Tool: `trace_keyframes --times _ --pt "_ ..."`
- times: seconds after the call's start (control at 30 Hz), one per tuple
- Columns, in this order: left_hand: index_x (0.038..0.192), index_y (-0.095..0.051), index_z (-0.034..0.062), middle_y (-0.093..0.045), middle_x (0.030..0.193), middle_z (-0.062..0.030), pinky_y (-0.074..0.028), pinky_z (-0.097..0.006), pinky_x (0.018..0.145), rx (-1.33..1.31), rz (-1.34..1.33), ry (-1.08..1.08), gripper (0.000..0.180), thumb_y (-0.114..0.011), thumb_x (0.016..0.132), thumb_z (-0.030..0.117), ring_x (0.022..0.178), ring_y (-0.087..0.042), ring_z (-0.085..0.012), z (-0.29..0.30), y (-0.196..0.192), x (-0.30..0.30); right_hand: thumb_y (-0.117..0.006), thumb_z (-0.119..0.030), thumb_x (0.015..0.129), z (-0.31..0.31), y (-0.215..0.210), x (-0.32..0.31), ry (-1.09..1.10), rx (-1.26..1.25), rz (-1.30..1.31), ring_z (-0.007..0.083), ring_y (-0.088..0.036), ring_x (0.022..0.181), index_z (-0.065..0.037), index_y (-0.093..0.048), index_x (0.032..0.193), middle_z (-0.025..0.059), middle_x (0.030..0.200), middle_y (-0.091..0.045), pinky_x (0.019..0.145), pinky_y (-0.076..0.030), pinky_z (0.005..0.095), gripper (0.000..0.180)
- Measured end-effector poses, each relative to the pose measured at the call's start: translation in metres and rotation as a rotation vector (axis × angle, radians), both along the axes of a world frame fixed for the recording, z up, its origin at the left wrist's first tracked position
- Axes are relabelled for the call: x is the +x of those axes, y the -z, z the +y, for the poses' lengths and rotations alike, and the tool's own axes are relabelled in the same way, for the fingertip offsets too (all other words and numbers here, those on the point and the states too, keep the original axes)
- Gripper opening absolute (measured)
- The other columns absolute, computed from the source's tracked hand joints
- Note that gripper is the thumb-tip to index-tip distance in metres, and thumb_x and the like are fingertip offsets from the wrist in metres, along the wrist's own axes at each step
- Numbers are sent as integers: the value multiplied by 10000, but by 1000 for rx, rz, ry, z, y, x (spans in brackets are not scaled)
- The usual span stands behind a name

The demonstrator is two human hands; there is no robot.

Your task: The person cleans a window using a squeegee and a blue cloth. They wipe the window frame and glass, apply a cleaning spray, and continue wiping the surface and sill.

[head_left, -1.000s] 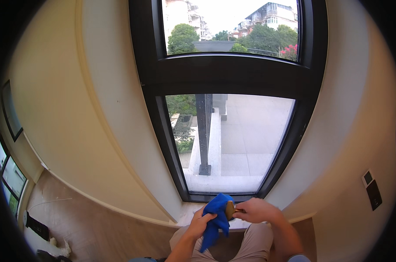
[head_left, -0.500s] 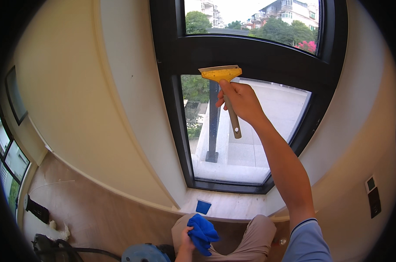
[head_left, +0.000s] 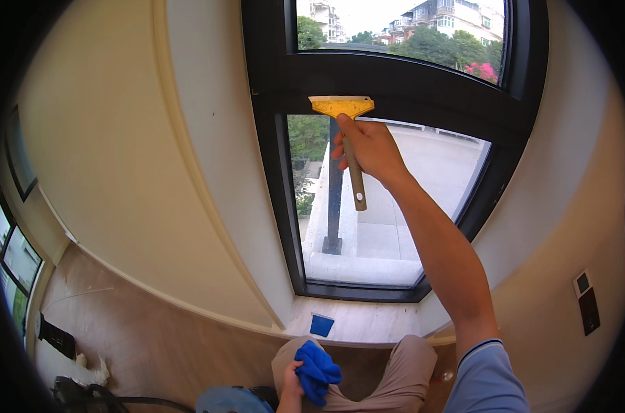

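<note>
Scraper (head_left: 340, 107) now raised from beside blue cloth (head_left: 317, 375), where it was held one second ago, to dark crossbar (head_left: 422, 88) above lower pane (head_left: 433, 179); blade contact cannot be told. Handle (head_left: 354, 172) wrapped by fingers of right hand (head_left: 373, 150). Cloth bunched in closed fingers of left hand (head_left: 293, 380), held low over lap. Hands thus parted; work judged shifted to window, cloth kept aside. Blue piece (head_left: 321, 325) left on sill (head_left: 371, 320).

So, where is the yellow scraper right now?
In the head view, the yellow scraper is at upper centre, held in the right hand, its top overlapping the black window crossbar.
</note>
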State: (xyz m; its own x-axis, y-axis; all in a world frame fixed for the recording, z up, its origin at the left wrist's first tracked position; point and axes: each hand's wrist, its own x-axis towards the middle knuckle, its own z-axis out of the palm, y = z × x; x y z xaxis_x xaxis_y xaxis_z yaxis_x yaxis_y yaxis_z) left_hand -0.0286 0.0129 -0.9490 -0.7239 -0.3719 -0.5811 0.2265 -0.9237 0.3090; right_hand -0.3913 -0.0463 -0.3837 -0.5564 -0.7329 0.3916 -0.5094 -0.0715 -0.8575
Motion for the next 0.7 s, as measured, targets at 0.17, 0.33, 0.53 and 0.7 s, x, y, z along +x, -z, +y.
trace_keyframes --times 0.17,0.33,0.53,0.7 --pt "1447 -573 26 -651 1423 -222 -444 -581 1191 -19 6 -12 658 -608 878 354 1313 -604 -442 -1 -4 1 -532 -484 1116 5 -7 9 41 -17 -50 175 -697 579 11 -711 906 124 774 -751 639 -583 333 566" --pt "1436 -577 28 -648 1424 -218 -451 -576 1186 -14 9 -124 648 -603 881 360 1312 -605 -440 -1 -19 -1 -534 -484 1116 -9 -3 5 -1 28 -18 180 -700 567 19 -713 913 124 764 -748 604 -581 330 571" --pt "1422 -587 24 -652 1420 -207 -469 -568 1175 -55 193 -468 668 -546 874 404 1296 -620 -436 -13 -10 33 -534 -494 1113 -45 -14 36 -54 98 34 174 -722 576 13 -734 929 113 762 -756 607 -597 319 575" --pt "1370 -628 52 -663 1401 -184 -499 -555 1134 -89 116 -667 655 -547 839 428 1264 -638 -426 -15 8 62 -548 -485 1108 -56 -12 50 -45 134 33 187 -726 575 38 -722 916 127 769 -755 610 -605 315 584"
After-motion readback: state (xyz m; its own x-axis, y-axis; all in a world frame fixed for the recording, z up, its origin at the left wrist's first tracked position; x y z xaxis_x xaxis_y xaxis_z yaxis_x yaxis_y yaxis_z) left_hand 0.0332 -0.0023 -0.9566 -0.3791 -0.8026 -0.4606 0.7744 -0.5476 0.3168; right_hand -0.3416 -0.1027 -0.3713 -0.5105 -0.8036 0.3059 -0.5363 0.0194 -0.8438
